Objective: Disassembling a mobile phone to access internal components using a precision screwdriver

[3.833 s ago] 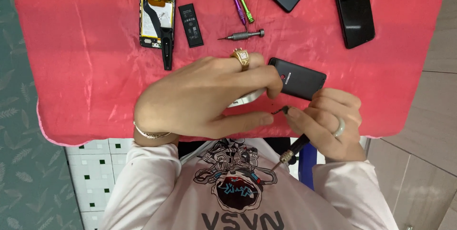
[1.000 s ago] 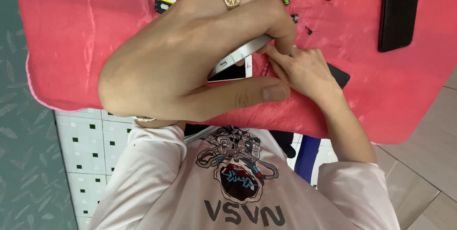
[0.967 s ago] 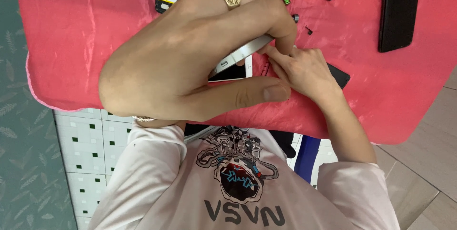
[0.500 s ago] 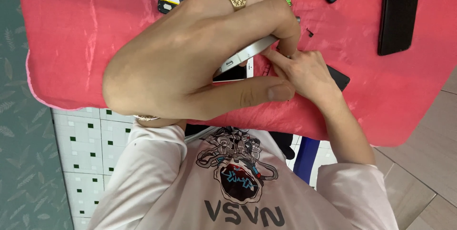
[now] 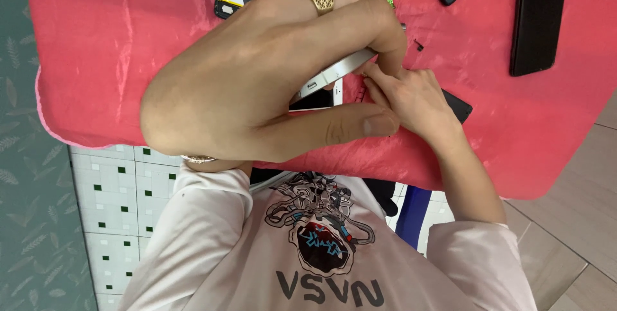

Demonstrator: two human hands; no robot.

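Silver-edged, thin and likely fragile, the phone point(image 5: 328, 79) is gripped along its rim by the left hand point(image 5: 257, 86) while the right hand point(image 5: 411, 95) pinches its corner above the red cloth point(image 5: 116, 47).

L hand point(image 5: 257, 86) fills the middle of the view, back toward the camera, fingers curled over in a claw w/ thumb stretched out along the lower side; index and thumb tips pinch inward toward the R hand. 1 gold ring on a finger, bracelet at the wrist. R hand point(image 5: 411, 95) smaller in view, fingertips bunched tight against the L fingertips, forearm running down to a pale sleeve. Both wrists bent inward.
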